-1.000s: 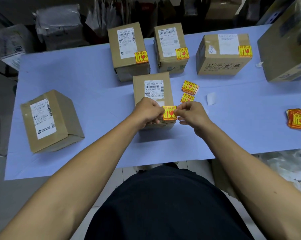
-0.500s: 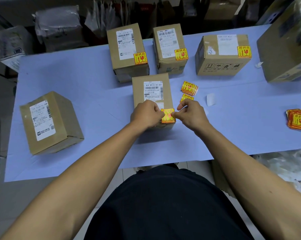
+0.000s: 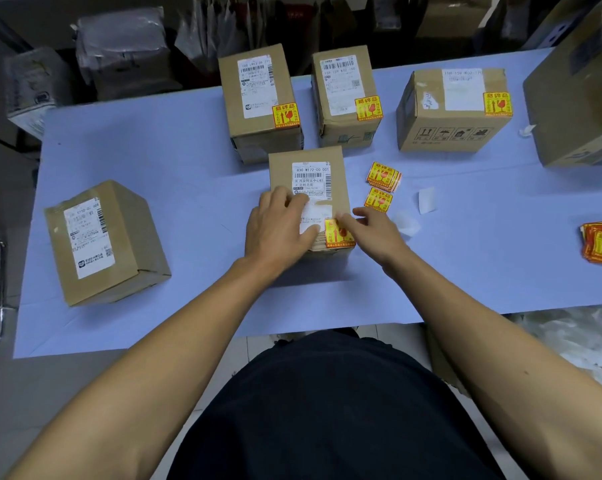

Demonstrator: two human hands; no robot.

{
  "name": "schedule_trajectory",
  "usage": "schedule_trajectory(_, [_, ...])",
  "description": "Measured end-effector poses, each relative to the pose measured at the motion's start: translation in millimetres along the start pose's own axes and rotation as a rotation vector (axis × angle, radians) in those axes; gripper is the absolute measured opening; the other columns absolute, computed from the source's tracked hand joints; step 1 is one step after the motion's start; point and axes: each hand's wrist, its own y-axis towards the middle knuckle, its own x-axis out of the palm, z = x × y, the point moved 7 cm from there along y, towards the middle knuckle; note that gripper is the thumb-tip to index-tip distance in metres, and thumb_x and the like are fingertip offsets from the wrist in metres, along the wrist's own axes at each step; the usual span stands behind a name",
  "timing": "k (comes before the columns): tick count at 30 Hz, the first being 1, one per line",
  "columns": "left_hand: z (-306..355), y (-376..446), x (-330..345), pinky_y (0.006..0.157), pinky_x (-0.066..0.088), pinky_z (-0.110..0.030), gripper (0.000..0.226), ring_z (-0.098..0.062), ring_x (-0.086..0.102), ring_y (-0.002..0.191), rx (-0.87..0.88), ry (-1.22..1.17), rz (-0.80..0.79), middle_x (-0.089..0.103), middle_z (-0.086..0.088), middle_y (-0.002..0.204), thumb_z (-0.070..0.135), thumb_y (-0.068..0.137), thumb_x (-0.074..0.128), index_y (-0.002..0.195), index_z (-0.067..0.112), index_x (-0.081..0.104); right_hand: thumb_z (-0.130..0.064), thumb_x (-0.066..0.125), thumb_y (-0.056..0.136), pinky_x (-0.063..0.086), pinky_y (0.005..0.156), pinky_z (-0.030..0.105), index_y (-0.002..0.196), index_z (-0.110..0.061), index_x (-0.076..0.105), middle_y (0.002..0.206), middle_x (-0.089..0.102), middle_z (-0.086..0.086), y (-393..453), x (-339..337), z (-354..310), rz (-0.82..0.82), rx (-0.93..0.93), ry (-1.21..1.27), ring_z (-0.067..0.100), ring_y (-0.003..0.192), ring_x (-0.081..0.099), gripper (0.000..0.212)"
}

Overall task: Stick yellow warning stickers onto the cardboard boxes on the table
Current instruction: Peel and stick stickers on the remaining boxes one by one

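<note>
Yellow sticker [image 3: 339, 233] lies at the box's [image 3: 308, 157] near-right edge, both hands [image 3: 278, 226] [image 3: 375, 233] flat and open on it.

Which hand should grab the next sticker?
Probably the right hand: the loose stickers lie just beyond it, right of the middle box. The left hand rests on that box.

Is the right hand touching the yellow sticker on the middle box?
Touching. The head view shows the right hand with fingertips pressed on the yellow sticker.
</note>
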Motion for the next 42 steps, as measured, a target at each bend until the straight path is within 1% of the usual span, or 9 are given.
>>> schedule_trajectory(3, [-11.8, -5.5, 16.2, 0.114, 0.029, -0.05, 0.068, -0.033, 0.016, 0.149, -0.033, 0.021, -0.097, 0.021, -0.011, 0.162, 0.052, 0.096, 0.049, 0.153, 0.021, 0.03, -0.073, 0.054, 0.081, 0.05, 0.098, 0.04, 0.13, -0.025, 0.059, 0.12, 0.069, -0.005, -1.2, 21.8, -3.7, -0.027, -0.06, 0.037, 0.017, 0.11, 0.064, 0.069])
schedule_trajectory(9, [-20.7, -12.9, 33.2, 0.12, 0.023, -0.05, 0.071, -0.032, 0.008, 0.152, -0.048, -0.096, -0.151, -0.007, 0.001, 0.167, 0.057, 0.099, 0.037, 0.158, 0.03, 0.009, -0.06, 0.053, 0.093, 0.048, 0.094, 0.03, 0.131, -0.037, 0.047, 0.119, 0.065, -0.019, -17.2, 28.1, 11.2, -0.111, -0.204, -0.01, 0.0, 0.106, 0.062, 0.045])
schedule_trajectory(11, [-19.0, -12.7, 30.6, 0.117, 0.026, -0.046, 0.071, -0.03, 0.011, 0.151, -0.039, -0.133, -0.133, -0.005, 0.001, 0.167, 0.054, 0.099, 0.042, 0.158, 0.028, 0.013, -0.055, 0.054, 0.096, 0.045, 0.091, 0.025, 0.136, -0.039, 0.045, 0.12, 0.064, -0.022, -15.2, 26.5, 16.1, -0.151, -0.2, -0.014, -0.008, 0.103, 0.061, 0.044])
schedule_trajectory(14, [-23.3, -10.0, 26.0, 0.116, 0.027, -0.039, 0.071, -0.024, 0.014, 0.151, -0.097, -0.326, -0.082, -0.001, 0.0, 0.167, 0.045, 0.098, 0.053, 0.157, 0.024, 0.019, -0.066, 0.056, 0.089, 0.044, 0.105, 0.029, 0.151, -0.035, 0.035, 0.141, 0.056, -0.015, -6.5, 23.4, 15.0, -0.171, -0.17, 0.061, 0.0, 0.12, 0.058, 0.073])
schedule_trajectory(20, [-51.3, 6.1, 36.1, 0.115, 0.036, -0.042, 0.073, -0.021, 0.038, 0.143, -0.567, -0.866, 0.02, 0.033, -0.001, 0.16, 0.046, 0.094, 0.058, 0.156, 0.027, 0.024, -0.058, 0.044, 0.099, 0.032, 0.113, 0.035, 0.16, -0.018, 0.016, 0.164, 0.026, 0.002, 25.1, 14.5, -4.9, -0.095, 0.021, 0.224, 0.019, 0.146, 0.035, 0.077])
schedule_trajectory(25, [-53.6, 20.2, 56.7, 0.103, 0.05, -0.043, 0.076, -0.016, 0.065, 0.113, -0.704, -1.127, -0.057, 0.067, 0.007, 0.126, 0.068, 0.07, 0.061, 0.136, 0.033, 0.053, -0.087, 0.043, 0.074, 0.042, 0.11, 0.04, 0.155, -0.026, 0.029, 0.151, 0.049, -0.002, 42.9, 25.4, -16.6, -0.16, 0.07, 0.163, 0.02, 0.13, 0.054, 0.102])
schedule_trajectory(30, [-53.1, 17.2, 57.8, 0.096, 0.054, -0.043, 0.066, -0.014, 0.07, 0.102, -0.676, -1.203, -0.043, 0.073, 0.011, 0.112, 0.065, 0.067, 0.061, 0.125, 0.033, 0.06, -0.072, 0.04, 0.091, 0.05, 0.102, 0.041, 0.139, -0.032, 0.049, 0.127, 0.066, -0.007, 44.7, 31.7, -21.6, -0.154, 0.004, 0.117, 0.014, 0.11, 0.064, 0.063])
schedule_trajectory(34, [-68.5, 0.3, 48.3, 0.096, 0.055, -0.041, 0.054, -0.013, 0.07, 0.102, -0.691, -1.228, 0.012, 0.072, 0.01, 0.114, 0.057, 0.079, 0.059, 0.128, 0.033, 0.058, -0.079, 0.036, 0.084, 0.048, 0.103, 0.044, 0.136, -0.037, 0.05, 0.129, 0.065, -0.008, 39.7, 48.2, -36.9, -0.154, -0.058, 0.006, 0.016, 0.115, 0.062, 0.068])
schedule_trajectory(42, [-161.0, -44.2, 12.1, 0.095, 0.055, -0.04, 0.036, -0.015, 0.071, 0.101, -0.761, -1.293, 0.178, 0.073, 0.003, 0.113, 0.041, 0.094, 0.06, 0.126, 0.024, 0.06, -0.068, 0.028, 0.097, 0.044, 0.104, 0.044, 0.141, -0.026, 0.048, 0.136, 0.062, 0.002, 20.8, 139.8, -96.3, -0.243, -0.211, -0.205, 0.027, 0.121, 0.057, 0.064])
